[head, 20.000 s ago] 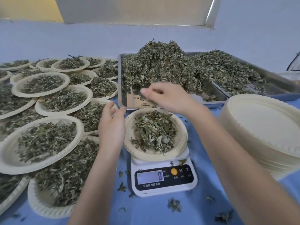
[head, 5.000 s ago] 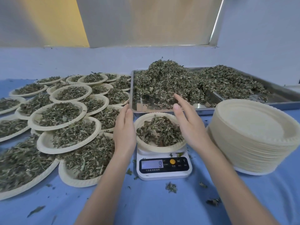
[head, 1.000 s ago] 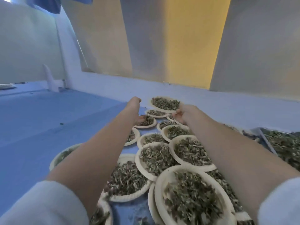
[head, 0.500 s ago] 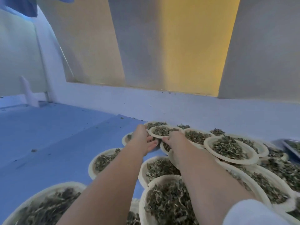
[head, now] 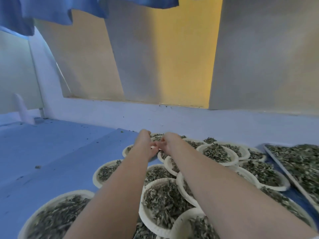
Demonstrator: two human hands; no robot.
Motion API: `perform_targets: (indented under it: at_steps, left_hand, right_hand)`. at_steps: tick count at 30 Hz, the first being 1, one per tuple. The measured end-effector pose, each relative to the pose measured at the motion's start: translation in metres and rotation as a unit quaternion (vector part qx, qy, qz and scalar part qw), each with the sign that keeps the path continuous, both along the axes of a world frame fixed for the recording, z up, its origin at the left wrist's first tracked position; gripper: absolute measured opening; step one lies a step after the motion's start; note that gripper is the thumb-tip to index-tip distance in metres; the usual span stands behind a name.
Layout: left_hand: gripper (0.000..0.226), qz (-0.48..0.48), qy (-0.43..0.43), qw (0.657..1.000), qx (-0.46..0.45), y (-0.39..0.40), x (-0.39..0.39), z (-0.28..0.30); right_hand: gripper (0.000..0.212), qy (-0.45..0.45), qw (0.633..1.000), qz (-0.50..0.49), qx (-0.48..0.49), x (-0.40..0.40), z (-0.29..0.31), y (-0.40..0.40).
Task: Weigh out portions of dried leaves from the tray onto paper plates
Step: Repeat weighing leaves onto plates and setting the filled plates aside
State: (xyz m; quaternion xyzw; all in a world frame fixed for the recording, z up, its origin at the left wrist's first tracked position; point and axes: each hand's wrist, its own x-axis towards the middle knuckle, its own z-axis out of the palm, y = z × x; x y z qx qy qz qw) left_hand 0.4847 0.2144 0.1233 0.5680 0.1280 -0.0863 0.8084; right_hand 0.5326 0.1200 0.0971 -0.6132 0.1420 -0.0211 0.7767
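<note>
Half a second ago the two hands were spread on either side of a filled plate at the far end of the spread; now they have drawn together until their fingertips nearly meet above it, and the view has tipped so that more wall and less table shows. The left hand [head: 145, 144] and right hand [head: 168, 144] reach far out over the table, backs toward the camera, fingers curled down toward the far plate [head: 156, 138] of dried leaves — whether they are pinching its rim or only resting on it cannot be told, since the fingers are hidden behind the hands and blurred. That plate sits at the far edge of the group of filled paper plates [head: 217, 153], close to the low blue wall. Both bare forearms stretch over the nearer plates, which overlap each other at the rims and each carry a heap of leaves; one large plate [head: 57, 216] lies at the bottom left and another [head: 107, 169] stands a little apart on the left side. The metal tray [head: 276, 156] piled with loose leaves runs along the right edge. Everything rests on a blue table covering [head: 51, 152] — with scattered leaf crumbs on it. Behind are grey and yellow wall panels and blue cloth [head: 51, 9] hanging at the top.
</note>
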Motion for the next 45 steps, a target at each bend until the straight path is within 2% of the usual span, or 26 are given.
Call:
perform_targets:
  at_steps: [2, 3, 7, 9, 13, 15, 17, 20, 23, 27, 30, 33, 35, 37, 39, 42, 45]
  left_hand:
    - [0.017, -0.002, -0.008, 1.0, 0.019, -0.005, -0.033, 0.009]
    - [0.011, -0.003, -0.01, 1.0, 0.023, -0.009, -0.051, 0.013]
    - [0.019, -0.026, -0.014, 0.999, 0.04, -0.031, -0.14, 0.021]
    - [0.023, -0.051, -0.033, 0.996, 0.06, -0.047, -0.188, 0.022]
    - [0.017, -0.073, -0.071, 0.989, 0.104, -0.087, -0.28, 0.024]
    - [0.015, -0.104, -0.121, 0.982, 0.1, -0.111, -0.32, 0.021]
    - [0.03, -0.141, -0.157, 0.971, 0.116, -0.136, -0.353, 0.015]
    - [0.03, -0.189, -0.2, 0.946, 0.172, -0.182, -0.394, 0.011]
    - [0.031, -0.242, -0.237, 0.903, 0.264, -0.231, -0.434, 0.006]
    - [0.017, -0.324, -0.301, 0.851, 0.284, -0.293, -0.488, -0.012]
    - [0.031, -0.352, -0.351, 0.799, 0.338, -0.327, -0.521, -0.026]
    - [0.031, -0.361, -0.375, 0.749, 0.41, -0.351, -0.535, -0.038]
    - [0.019, -0.363, -0.372, 0.735, 0.435, -0.36, -0.535, -0.044]
    - [0.014, -0.369, -0.365, 0.735, 0.437, -0.364, -0.532, -0.044]
    - [0.016, -0.371, -0.371, 0.726, 0.445, -0.367, -0.528, -0.041]
    - [0.007, -0.367, -0.401, 0.693, 0.474, -0.371, -0.525, -0.037]
    - [0.007, -0.363, -0.426, 0.671, 0.485, -0.374, -0.526, -0.035]
  right_hand:
    - [0.014, -0.011, 1.0, -0.001, 0.009, -0.038, 0.013, 0.0]
    - [0.018, -0.006, 1.0, -0.002, 0.006, -0.062, 0.019, 0.0]
    - [0.033, -0.013, 1.0, -0.008, 0.002, -0.173, 0.04, -0.016]
    - [0.027, -0.029, 0.999, -0.018, -0.011, -0.233, 0.046, -0.031]
    - [0.008, -0.051, 0.988, -0.052, -0.135, -0.34, 0.055, -0.067]
    - [0.018, -0.064, 0.973, -0.077, -0.209, -0.385, 0.057, -0.089]
    - [0.026, -0.079, 0.941, -0.091, -0.315, -0.428, 0.057, -0.114]
    - [0.033, -0.09, 0.877, -0.127, -0.454, -0.489, 0.054, -0.154]
    - [0.034, -0.059, 0.835, -0.16, -0.523, -0.546, 0.05, -0.2]
    - [0.034, 0.012, 0.787, -0.185, -0.588, -0.612, 0.045, -0.261]
    - [0.029, 0.071, 0.754, -0.191, -0.625, -0.647, 0.035, -0.301]
    - [0.024, 0.148, 0.685, -0.177, -0.691, -0.667, 0.021, -0.338]
    - [0.027, 0.19, 0.632, -0.166, -0.732, -0.675, 0.013, -0.357]
    - [0.028, 0.213, 0.605, -0.162, -0.75, -0.679, 0.007, -0.372]
    - [0.026, 0.225, 0.617, -0.169, -0.735, -0.683, 0.003, -0.385]
    - [0.025, 0.215, 0.669, -0.178, -0.689, -0.688, 0.004, -0.4]
    - [0.021, 0.195, 0.685, -0.168, -0.682, -0.693, 0.008, -0.409]
